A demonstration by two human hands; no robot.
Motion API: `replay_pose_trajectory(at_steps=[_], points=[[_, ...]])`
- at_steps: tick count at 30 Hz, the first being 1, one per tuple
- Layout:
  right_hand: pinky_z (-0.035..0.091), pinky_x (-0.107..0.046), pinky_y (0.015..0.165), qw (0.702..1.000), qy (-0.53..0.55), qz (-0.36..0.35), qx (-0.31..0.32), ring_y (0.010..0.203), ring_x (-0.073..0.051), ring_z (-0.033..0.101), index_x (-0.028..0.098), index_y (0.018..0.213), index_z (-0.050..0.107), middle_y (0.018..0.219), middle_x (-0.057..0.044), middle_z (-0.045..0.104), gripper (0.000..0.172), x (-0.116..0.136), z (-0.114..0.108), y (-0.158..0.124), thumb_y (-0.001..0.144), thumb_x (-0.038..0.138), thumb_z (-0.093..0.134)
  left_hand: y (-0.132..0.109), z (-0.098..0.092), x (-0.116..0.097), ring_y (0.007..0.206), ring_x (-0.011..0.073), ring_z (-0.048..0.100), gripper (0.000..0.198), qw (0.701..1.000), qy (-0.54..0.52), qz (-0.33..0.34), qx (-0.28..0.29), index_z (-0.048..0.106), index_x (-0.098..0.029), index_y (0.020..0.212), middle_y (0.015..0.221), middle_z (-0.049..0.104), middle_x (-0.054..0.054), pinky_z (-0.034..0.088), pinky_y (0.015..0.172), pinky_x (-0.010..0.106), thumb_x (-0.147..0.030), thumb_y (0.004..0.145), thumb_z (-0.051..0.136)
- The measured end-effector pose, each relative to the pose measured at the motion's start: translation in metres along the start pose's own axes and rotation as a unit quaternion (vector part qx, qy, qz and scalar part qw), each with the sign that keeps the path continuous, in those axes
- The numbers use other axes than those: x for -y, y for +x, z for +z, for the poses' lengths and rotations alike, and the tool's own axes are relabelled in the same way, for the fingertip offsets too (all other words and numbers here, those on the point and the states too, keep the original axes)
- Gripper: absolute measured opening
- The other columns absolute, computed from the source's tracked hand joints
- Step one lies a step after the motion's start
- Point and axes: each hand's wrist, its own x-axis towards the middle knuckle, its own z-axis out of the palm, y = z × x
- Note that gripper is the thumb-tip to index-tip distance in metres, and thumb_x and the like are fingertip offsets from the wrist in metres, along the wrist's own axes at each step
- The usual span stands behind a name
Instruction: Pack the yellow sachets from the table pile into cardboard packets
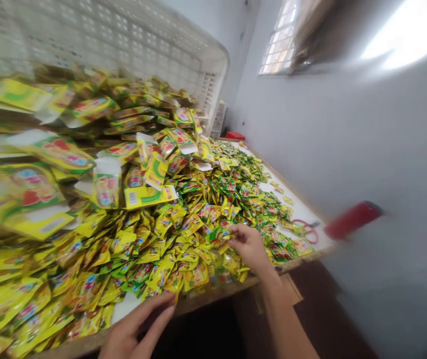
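Observation:
A wide heap of small yellow and green packets (194, 224) covers the table. My right hand (249, 247) is over the heap's right part, its thumb and fingers pinched on a green packet (219, 234). At the table's near edge is my left hand (144, 321), thumb and fingers close together at the corner of a yellow packet (174, 284). Small yellow boxes (106, 184), some with open flaps, are piled on the left behind the packets.
A large white perforated crate (213, 65) lies tipped behind the boxes. Red-handled scissors (311, 233) rest at the table's right end, near a blurred red object (353, 220) by the wall. A red item (235, 135) stands at the far end.

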Motion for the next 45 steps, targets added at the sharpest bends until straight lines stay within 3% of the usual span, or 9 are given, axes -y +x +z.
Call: replay_pose_trajectory(at_steps=[3,8,20,23,27,31,37,41,45], points=[[0.040,-0.022,0.052,0.979,0.186,0.067,0.055,0.056,-0.012,0.049,0.016,0.084,0.067,0.066,0.001,0.060,0.016,0.009,0.041,-0.035,0.070,0.022,0.067,0.020,0.013,-0.028,0.114,0.0236,0.062,0.052,0.990,-0.136,0.001,-0.024,0.058,-0.023,0.125,0.124,0.066,0.007,0.052,0.097,0.032,-0.035,0.076,0.072],[0.046,-0.021,0.052,0.972,0.212,0.073,0.073,0.067,-0.013,0.055,0.018,0.096,0.064,0.084,-0.002,0.062,0.026,0.024,0.089,-0.070,0.074,0.029,0.071,0.034,0.013,-0.033,0.088,0.0207,0.068,0.029,0.981,-0.182,-0.022,-0.069,0.067,-0.016,0.102,0.089,0.072,0.005,0.054,0.082,0.029,-0.034,0.079,0.068],[0.046,-0.020,0.047,0.965,0.192,0.070,0.165,0.056,-0.011,0.051,0.016,0.085,0.061,0.068,0.002,0.054,0.027,0.018,0.111,-0.074,0.078,0.040,0.070,0.037,-0.032,-0.020,0.076,0.0182,0.063,0.017,0.991,-0.077,0.020,0.104,0.068,-0.018,0.095,0.081,0.070,0.002,0.048,0.068,0.026,-0.029,0.084,0.062],[0.043,-0.019,0.039,0.944,0.265,0.134,0.143,0.049,-0.010,0.049,0.015,0.091,0.062,0.068,0.001,0.057,0.033,0.023,0.103,-0.071,0.075,0.042,0.073,0.061,-0.050,-0.035,0.075,0.0199,0.064,0.024,0.996,0.036,0.073,0.039,0.066,-0.018,0.102,0.081,0.070,0.004,0.049,0.070,0.029,-0.035,0.088,0.056],[0.043,-0.018,0.038,0.931,0.293,0.167,0.140,0.056,-0.012,0.054,0.015,0.095,0.063,0.077,-0.002,0.063,0.038,0.021,0.099,-0.072,0.071,0.042,0.076,0.117,-0.073,-0.062,0.115,0.0297,0.052,0.034,0.884,0.359,0.234,-0.189,0.059,-0.017,0.121,0.120,0.062,0.014,0.038,0.100,0.044,-0.021,0.088,0.053],[0.047,-0.020,0.038,0.920,0.314,0.168,0.162,0.055,-0.013,0.056,0.015,0.092,0.063,0.073,-0.002,0.063,0.047,0.006,0.107,-0.081,0.064,0.048,0.081,0.169,-0.080,-0.085,0.114,0.0320,0.051,0.029,0.806,0.503,0.278,-0.143,0.064,-0.017,0.106,0.109,0.064,0.015,0.034,0.101,0.049,-0.007,0.081,0.051],[0.042,-0.019,0.037,0.943,0.267,0.173,0.092,0.044,-0.007,0.048,0.013,0.094,0.063,0.074,-0.002,0.062,0.043,0.009,0.084,-0.077,0.070,0.046,0.078,0.165,-0.097,-0.090,0.097,0.0289,0.060,0.024,0.822,0.479,0.271,-0.146,0.064,-0.012,0.101,0.097,0.068,0.014,0.046,0.086,0.040,-0.015,0.090,0.043],[0.044,-0.020,0.045,0.953,0.274,0.126,-0.030,0.056,-0.010,0.051,0.014,0.100,0.061,0.083,-0.004,0.062,0.037,0.044,0.068,-0.057,0.076,0.041,0.073,0.105,-0.097,-0.071,0.098,0.0256,0.064,0.032,0.934,0.302,0.165,-0.101,0.061,-0.017,0.115,0.110,0.070,0.009,0.049,0.084,0.033,-0.036,0.092,0.048],[0.044,-0.023,0.058,0.974,0.225,-0.005,-0.021,0.068,-0.013,0.051,0.019,0.091,0.059,0.079,0.000,0.057,0.021,0.076,0.083,-0.042,0.082,0.036,0.066,0.047,-0.076,-0.048,0.105,0.0256,0.063,0.035,0.998,0.059,0.022,0.029,0.064,-0.021,0.111,0.112,0.070,0.005,0.048,0.091,0.032,-0.044,0.087,0.055]])
